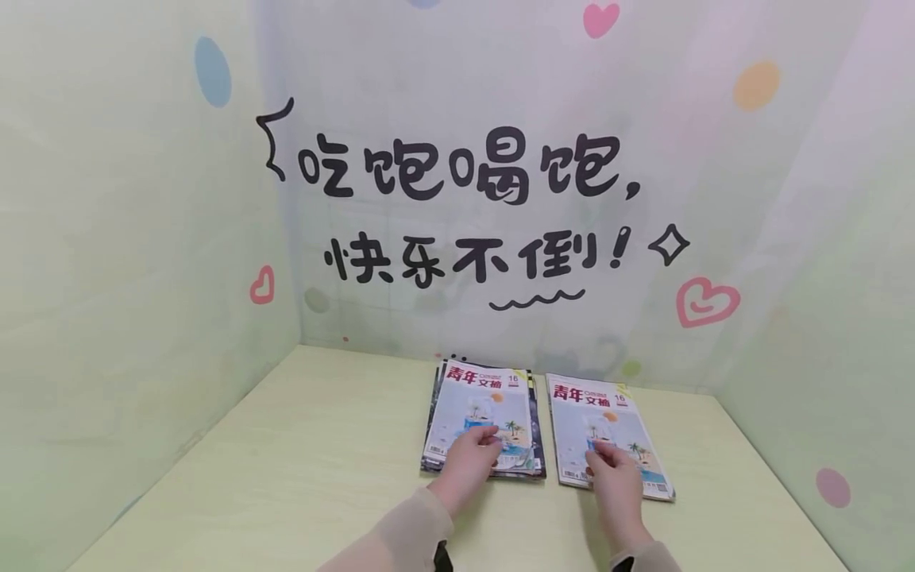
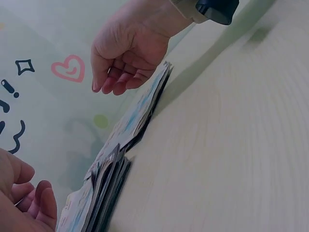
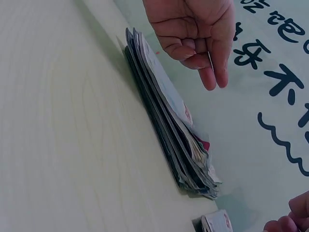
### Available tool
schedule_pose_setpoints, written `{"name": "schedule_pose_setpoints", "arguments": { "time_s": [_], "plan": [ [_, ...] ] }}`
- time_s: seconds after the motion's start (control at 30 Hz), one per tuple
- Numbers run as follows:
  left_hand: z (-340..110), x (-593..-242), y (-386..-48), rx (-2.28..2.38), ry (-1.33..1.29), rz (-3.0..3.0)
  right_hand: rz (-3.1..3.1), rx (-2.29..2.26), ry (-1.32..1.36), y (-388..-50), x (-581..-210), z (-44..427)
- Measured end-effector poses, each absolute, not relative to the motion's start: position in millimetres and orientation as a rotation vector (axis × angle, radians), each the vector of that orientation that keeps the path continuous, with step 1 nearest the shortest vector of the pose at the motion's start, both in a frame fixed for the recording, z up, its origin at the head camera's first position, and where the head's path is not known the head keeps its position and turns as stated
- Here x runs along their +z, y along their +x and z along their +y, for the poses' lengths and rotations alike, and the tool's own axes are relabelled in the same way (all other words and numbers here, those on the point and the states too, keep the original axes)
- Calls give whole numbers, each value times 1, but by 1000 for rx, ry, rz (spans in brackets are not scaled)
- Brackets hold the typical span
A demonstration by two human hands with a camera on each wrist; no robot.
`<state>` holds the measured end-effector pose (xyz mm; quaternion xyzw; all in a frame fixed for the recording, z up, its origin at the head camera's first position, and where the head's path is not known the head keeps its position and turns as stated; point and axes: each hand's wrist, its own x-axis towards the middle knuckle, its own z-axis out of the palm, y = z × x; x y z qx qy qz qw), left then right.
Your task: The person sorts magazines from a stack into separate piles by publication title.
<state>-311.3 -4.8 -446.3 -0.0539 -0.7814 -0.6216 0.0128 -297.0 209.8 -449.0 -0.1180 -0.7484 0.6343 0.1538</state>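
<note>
My left hand (image 1: 475,454) is over the lower edge of the left stack of magazines (image 1: 457,401). In the right wrist view this hand (image 3: 195,36) stands above the stack (image 3: 166,111), apart from it, with fingers loosely bent and nothing seen held. On the right lies a thinner stack of magazines (image 1: 572,417) with the same cover. My right hand (image 1: 615,477) is over that stack's lower part. The left wrist view shows the right hand (image 2: 133,48) above the stack (image 2: 140,106), fingers loosely curled, holding nothing visible.
Both stacks lie on a pale wood-grain table (image 1: 307,445), with a narrow gap between them. Behind stands a light wall sheet (image 1: 429,334) with black lettering and hearts. Side sheets (image 1: 143,238) close off the left and right.
</note>
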Motion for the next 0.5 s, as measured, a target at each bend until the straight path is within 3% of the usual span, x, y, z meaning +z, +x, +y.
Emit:
{"name": "schedule_pose_setpoints", "arguments": {
  "time_s": [0.5],
  "plan": [
    [-69,-464,-313,-1726,203,-2285,-2297,1690,-280,-307,-462,156]
  ]
}}
